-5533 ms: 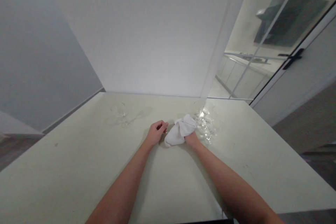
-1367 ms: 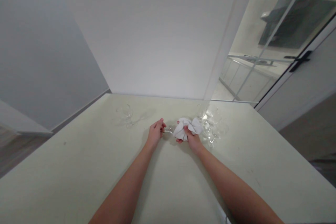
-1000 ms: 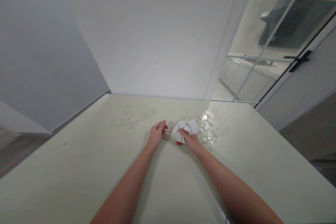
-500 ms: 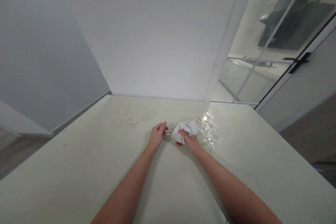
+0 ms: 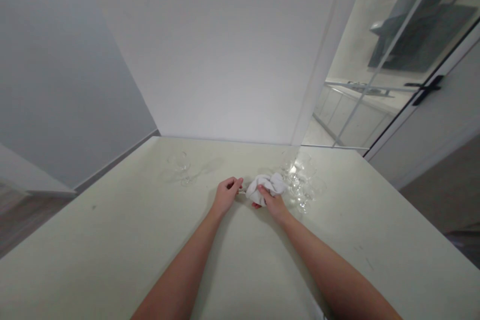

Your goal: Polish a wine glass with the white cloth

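My left hand (image 5: pixel 226 195) is closed, its fingers pinched round one end of a clear stemmed glass (image 5: pixel 242 192). Only a short piece of the stem shows between my hands. A crumpled white cloth (image 5: pixel 268 184) covers the rest of the glass. My right hand (image 5: pixel 273 203) grips the cloth, thumb on top and fingertips underneath. Close by on the right stand several clear stemmed glasses (image 5: pixel 298 182), whose outlines overlap. Off to the left, a single stemmed glass (image 5: pixel 180 164) stands apart on the table.
The pale tabletop (image 5: pixel 240 265) spreads out under my arms. A white wall (image 5: pixel 225 60) rises at its far edge. To the right are a glazed partition (image 5: pixel 360 100) and a door with a black handle (image 5: pixel 427 91). A grey wall (image 5: pixel 67 75) lies to the left.
My left hand has shifted slightly right, and its thumb and fingers have turned on the end of the glass. The cloth and my right hand have barely moved.
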`<state>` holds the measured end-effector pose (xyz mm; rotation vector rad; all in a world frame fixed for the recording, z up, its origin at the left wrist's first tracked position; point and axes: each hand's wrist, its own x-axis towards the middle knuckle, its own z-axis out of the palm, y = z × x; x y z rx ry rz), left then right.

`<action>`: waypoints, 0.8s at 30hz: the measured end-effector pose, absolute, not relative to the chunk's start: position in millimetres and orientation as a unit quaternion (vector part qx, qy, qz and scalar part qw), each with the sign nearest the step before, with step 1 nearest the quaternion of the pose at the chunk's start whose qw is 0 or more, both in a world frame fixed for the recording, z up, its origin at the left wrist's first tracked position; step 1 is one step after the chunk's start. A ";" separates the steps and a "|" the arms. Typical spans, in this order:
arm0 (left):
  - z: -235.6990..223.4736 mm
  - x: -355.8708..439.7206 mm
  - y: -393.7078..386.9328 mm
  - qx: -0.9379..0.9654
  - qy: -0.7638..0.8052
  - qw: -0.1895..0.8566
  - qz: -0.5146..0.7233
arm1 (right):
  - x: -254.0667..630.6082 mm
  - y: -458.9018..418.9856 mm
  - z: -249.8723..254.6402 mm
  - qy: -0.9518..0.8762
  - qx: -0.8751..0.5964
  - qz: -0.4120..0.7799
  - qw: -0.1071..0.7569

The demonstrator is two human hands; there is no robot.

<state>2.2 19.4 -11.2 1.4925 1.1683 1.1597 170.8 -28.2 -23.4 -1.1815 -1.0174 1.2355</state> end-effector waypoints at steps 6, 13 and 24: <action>-8.3 2.2 17.8 0.612 0.471 0.440 0.458 | 171.5 -28.3 -25.4 -0.425 -0.505 0.508 0.554; -9.8 2.5 18.3 0.610 0.468 0.443 0.462 | 171.8 -28.2 -25.0 -0.426 -0.504 0.508 0.553; -9.8 3.5 17.9 0.598 0.469 0.451 0.467 | 171.2 -28.4 -22.9 -0.416 -0.507 0.511 0.555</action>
